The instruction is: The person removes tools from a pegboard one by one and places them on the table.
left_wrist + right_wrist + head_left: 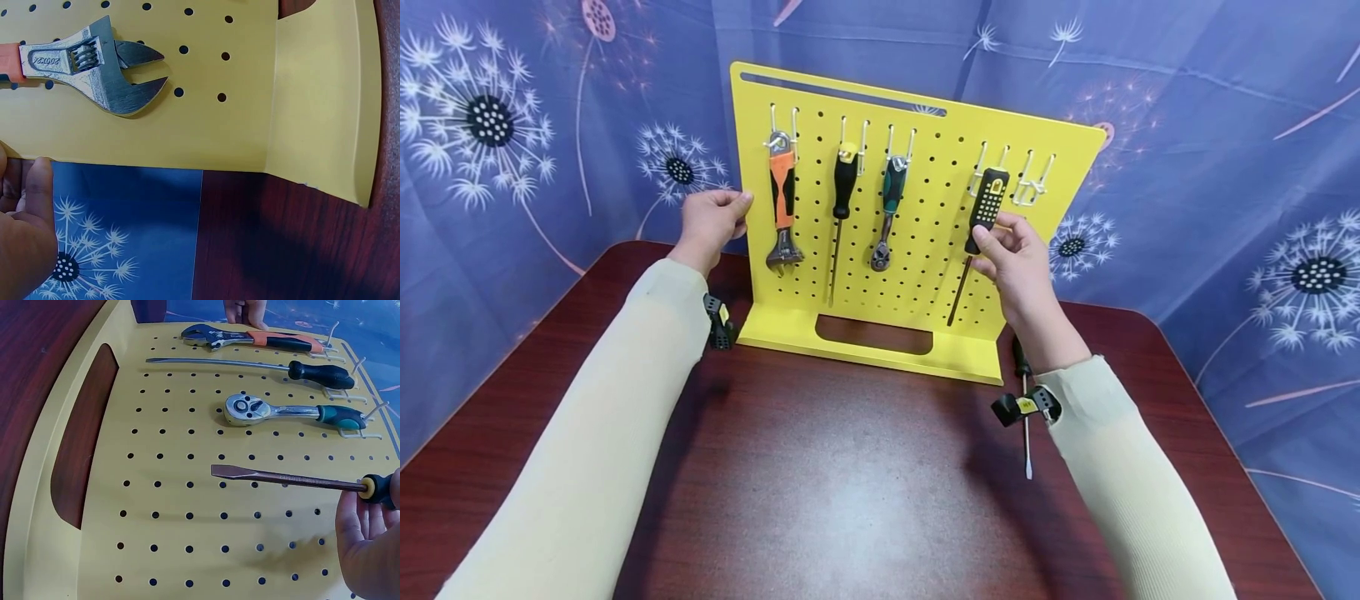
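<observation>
On the yellow pegboard's point(925, 212) left edge, my left hand point(711, 221) pinches with thumb and fingers. My right hand point(1018, 258) grips a flat-head screwdriver point(987, 200) by its black and yellow handle, blade down, at a pair of white hooks on the board's right side. In the right wrist view its flat blade point(281, 476) stands in front of the holes. An orange and black adjustable wrench point(783, 192) hangs nearest the left hand. Beside it hang a black-handled screwdriver point(842, 183) and a green-handled ratchet wrench point(892, 187).
Another pair of white hooks point(1030, 183) at the board's far right bears no tool. A second flat-head screwdriver point(1027, 442) lies on the dark red table point(850, 467), partly behind my right wrist. A blue dandelion-print cloth point(1187, 133) hangs behind.
</observation>
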